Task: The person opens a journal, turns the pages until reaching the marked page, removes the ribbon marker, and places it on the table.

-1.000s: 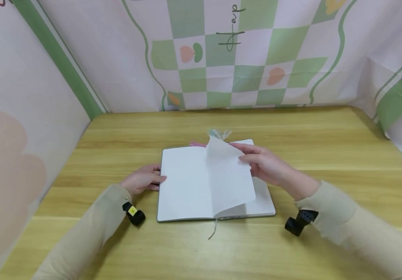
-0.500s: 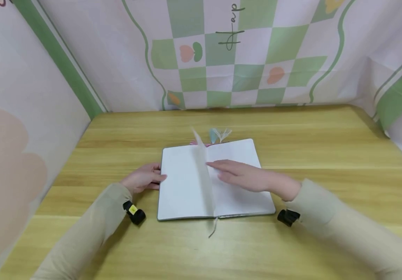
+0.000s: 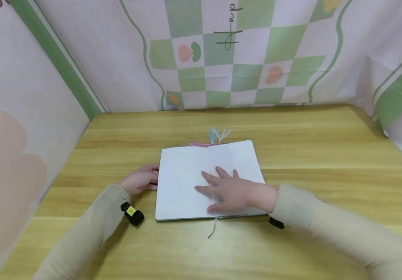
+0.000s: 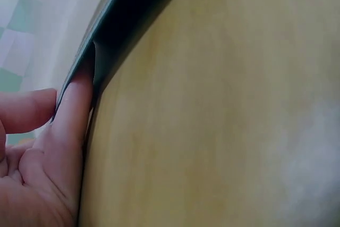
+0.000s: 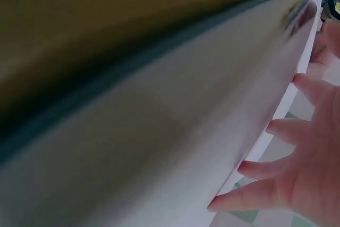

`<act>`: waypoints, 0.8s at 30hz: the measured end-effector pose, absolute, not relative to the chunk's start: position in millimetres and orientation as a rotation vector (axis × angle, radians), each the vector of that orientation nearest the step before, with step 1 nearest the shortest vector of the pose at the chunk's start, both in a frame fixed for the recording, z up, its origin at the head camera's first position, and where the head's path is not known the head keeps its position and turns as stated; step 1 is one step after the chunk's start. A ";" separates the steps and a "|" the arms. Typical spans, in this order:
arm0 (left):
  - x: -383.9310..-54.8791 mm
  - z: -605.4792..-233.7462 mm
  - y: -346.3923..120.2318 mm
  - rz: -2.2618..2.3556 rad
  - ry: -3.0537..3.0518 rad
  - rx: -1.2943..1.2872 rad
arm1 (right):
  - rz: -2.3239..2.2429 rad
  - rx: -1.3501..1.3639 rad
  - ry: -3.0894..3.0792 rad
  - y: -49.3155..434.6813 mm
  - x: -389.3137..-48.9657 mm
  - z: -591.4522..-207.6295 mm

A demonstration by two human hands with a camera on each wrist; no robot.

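A notebook with blank white pages lies open on the wooden table. At its left edge my left hand holds the cover; the left wrist view shows a finger tucked beneath the dark green cover and the thumb at the edge. My right hand is spread over the right page near the centre fold, palm down. In the right wrist view its straight fingers touch the paper at their tips.
A grey ribbon trails from the notebook's near edge. Behind its far edge lie a pink tassel, a blue tassel and a white tassel. Patterned cloth hangs beyond the table.
My right hand has turned a page leftward, let it go, then come down nearer with fingers spread on the right page. The left hand has stayed at the left edge.
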State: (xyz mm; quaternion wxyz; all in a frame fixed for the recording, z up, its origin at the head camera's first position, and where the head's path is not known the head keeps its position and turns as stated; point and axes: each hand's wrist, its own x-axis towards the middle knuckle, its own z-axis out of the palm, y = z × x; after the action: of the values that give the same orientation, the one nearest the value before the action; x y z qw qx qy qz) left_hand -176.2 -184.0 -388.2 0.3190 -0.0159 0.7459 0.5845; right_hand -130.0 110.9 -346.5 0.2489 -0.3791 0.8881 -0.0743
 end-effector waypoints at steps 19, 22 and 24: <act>-172.0 -384.2 -184.1 1.486 2.006 -0.050 | -0.076 -1.054 2.447 107.6 -132.5 -341.4; -170.8 -382.5 -183.5 1.488 2.009 -0.060 | -0.126 -1.024 2.442 112.9 -138.6 -341.1; -170.4 -381.9 -182.7 1.494 2.009 -0.061 | -0.154 -1.003 2.446 117.5 -143.6 -340.8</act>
State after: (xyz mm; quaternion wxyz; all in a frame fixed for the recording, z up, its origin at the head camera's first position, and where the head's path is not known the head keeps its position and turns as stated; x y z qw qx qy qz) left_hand -170.4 -182.7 -381.9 0.3134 -0.0231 0.7618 0.5665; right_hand -143.6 117.5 -340.8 0.2442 -0.3673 0.8957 -0.0564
